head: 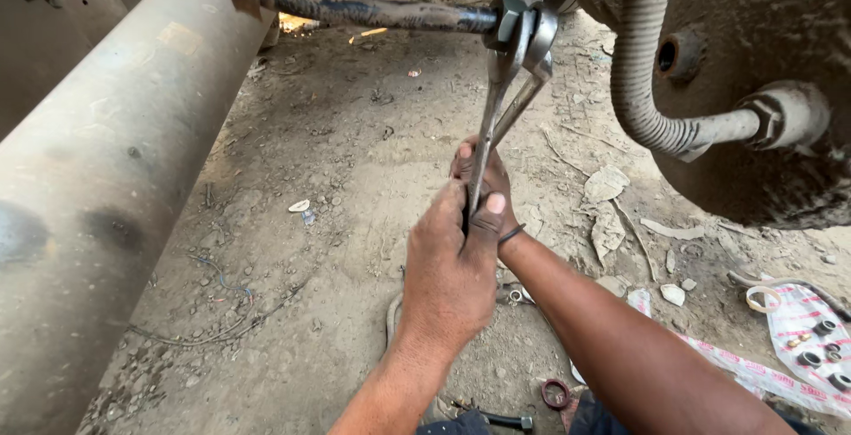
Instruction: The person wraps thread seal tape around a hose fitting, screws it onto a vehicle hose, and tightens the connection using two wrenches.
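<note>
Two steel spanners (498, 103) stand crossed, their heads seated on a large hex nut (509, 20) at the end of a dirty rod (355, 11) under a vehicle. My left hand (450, 267) is wrapped around the lower handle of the near spanner. Just behind it, my right hand (486, 174) grips the handle of the other spanner; a dark band sits on that wrist. Both hands are pressed together below the nut.
A big grey cylinder (97, 178) runs along the left. At right a corrugated hose (640, 63) bends into a fitting on a grimy housing (771, 116). On the dirt ground lie a printed sack with small metal parts (811, 346), a red ring (556, 392) and scraps.
</note>
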